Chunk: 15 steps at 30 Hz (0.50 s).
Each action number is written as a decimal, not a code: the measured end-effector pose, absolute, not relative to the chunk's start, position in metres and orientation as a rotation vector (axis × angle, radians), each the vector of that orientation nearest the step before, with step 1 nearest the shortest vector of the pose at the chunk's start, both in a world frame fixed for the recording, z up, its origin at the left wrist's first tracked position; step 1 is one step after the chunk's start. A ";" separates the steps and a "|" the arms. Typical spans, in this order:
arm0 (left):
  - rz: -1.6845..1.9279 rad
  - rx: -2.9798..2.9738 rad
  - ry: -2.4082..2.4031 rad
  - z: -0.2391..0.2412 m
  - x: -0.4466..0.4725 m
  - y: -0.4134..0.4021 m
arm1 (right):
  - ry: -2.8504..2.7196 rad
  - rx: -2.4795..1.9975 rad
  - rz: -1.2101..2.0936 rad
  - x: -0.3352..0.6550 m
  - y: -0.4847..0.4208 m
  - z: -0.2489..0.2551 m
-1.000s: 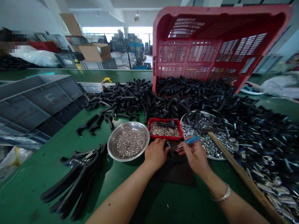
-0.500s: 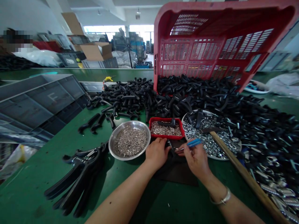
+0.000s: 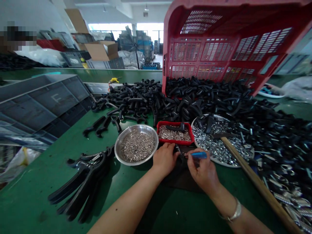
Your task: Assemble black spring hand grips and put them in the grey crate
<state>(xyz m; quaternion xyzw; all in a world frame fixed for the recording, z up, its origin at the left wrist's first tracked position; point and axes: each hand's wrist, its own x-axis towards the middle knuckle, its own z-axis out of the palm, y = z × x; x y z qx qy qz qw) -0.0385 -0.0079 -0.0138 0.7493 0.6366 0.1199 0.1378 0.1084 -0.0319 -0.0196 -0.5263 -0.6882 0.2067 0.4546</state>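
My left hand (image 3: 165, 159) is closed around a black plastic clamp part (image 3: 180, 162), mostly hidden by the fingers, with a bit of bright metal showing on it. In my right hand (image 3: 203, 169) is a slim blue-handled tool (image 3: 199, 155), pinched between thumb and fingers, its tip pointing left at the clamp part. Both hands work low over a dark mat (image 3: 185, 182). Just beyond them stands a small red tray (image 3: 168, 142) of metal pins, with a black part lying on top. A steel bowl (image 3: 117, 151) of small metal pieces is left of my left hand.
A wooden-handled hammer (image 3: 248, 172) lies across a round plate (image 3: 195, 125) of metal parts at right. Black parts (image 3: 136, 100) heap at the back beneath a tipped red crate (image 3: 168, 48). Assembled clamps (image 3: 83, 182) lie left, near a grey crate (image 3: 44, 100).
The blue-handled tool has swung to lie flatter, and its tip has shifted slightly. My left hand stays on the clamp part. The whole view has shifted a little.
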 end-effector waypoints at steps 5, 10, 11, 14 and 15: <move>0.349 2.163 1.844 -0.016 -0.039 -0.007 | -1.175 -1.285 0.982 0.107 -0.025 -0.022; 0.317 2.169 1.816 -0.014 -0.040 -0.005 | -1.115 -1.220 1.462 0.117 -0.026 -0.021; 0.319 2.171 1.813 -0.015 -0.040 -0.005 | -1.177 -1.238 1.452 0.119 -0.027 -0.019; 0.347 2.185 1.821 -0.018 -0.037 -0.007 | -1.318 -1.331 1.265 0.126 -0.026 -0.013; 0.363 2.191 1.830 -0.018 -0.035 -0.008 | -1.360 -1.354 1.167 0.128 -0.022 -0.010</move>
